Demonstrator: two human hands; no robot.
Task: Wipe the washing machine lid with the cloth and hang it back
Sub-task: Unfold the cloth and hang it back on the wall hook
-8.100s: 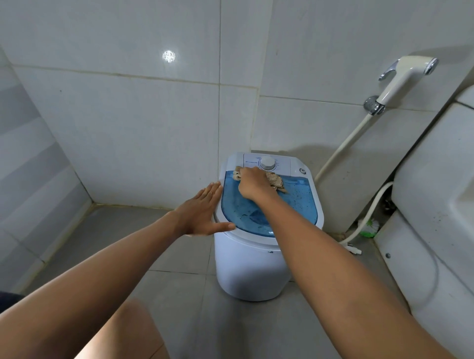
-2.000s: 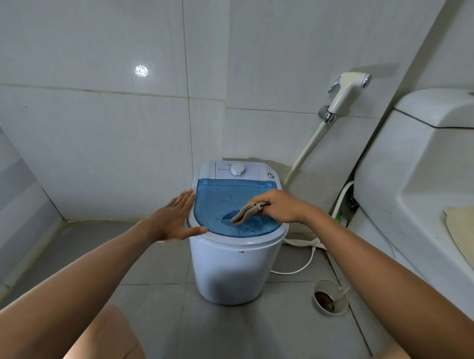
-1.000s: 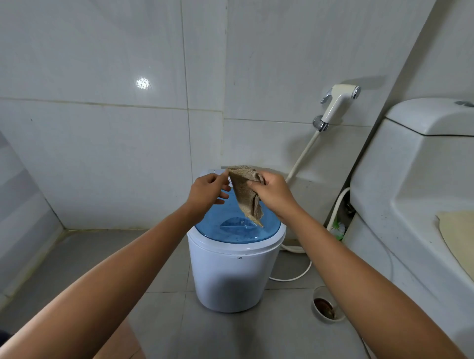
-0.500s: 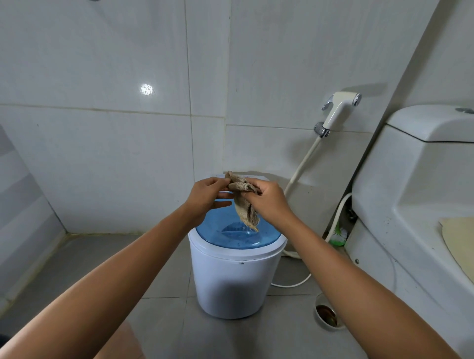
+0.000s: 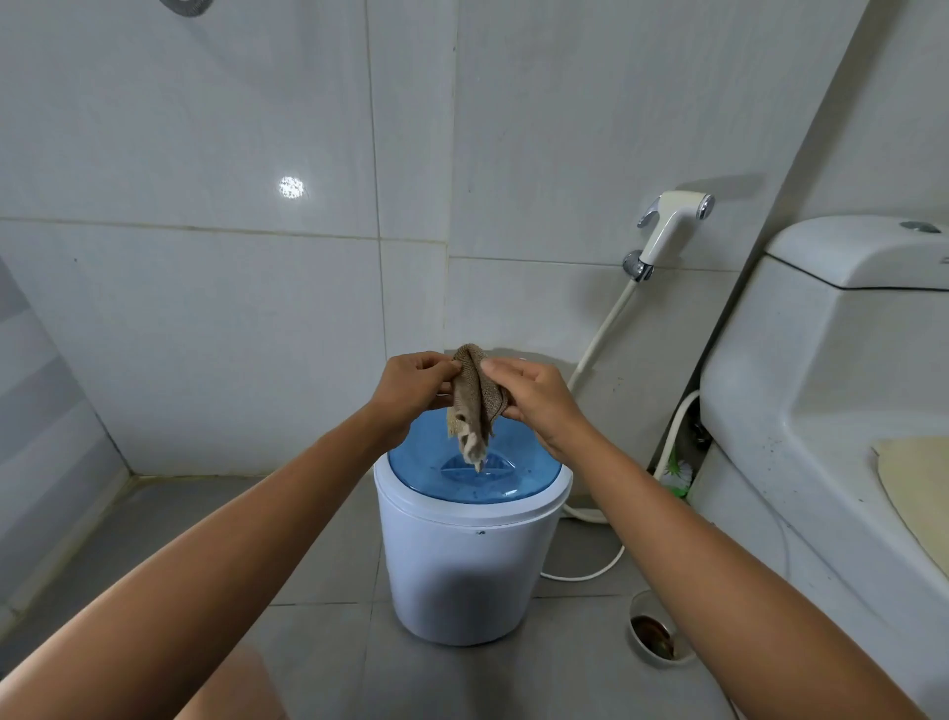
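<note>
A small white washing machine point(image 5: 462, 570) stands on the grey floor against the tiled wall, its blue see-through lid point(image 5: 452, 478) down. Above the lid hangs a beige knitted cloth point(image 5: 475, 406), held up between both hands. My left hand point(image 5: 411, 383) pinches its upper left edge. My right hand point(image 5: 536, 398) grips its right side with curled fingers. The cloth's lower end dangles just over the lid's middle. The back of the machine, with its control panel, is hidden behind my hands.
A white toilet with its cistern point(image 5: 842, 360) fills the right side. A bidet sprayer point(image 5: 667, 226) hangs on the wall, its hose point(image 5: 601, 329) running down behind the machine. A floor drain point(image 5: 655, 637) lies right of the machine. A metal fitting point(image 5: 187, 5) shows at the top edge.
The cloth came off the lid, where my right hand was wiping, and my left hand joined to hold it. In the last half second both hands rose slightly and the cloth bunched narrower.
</note>
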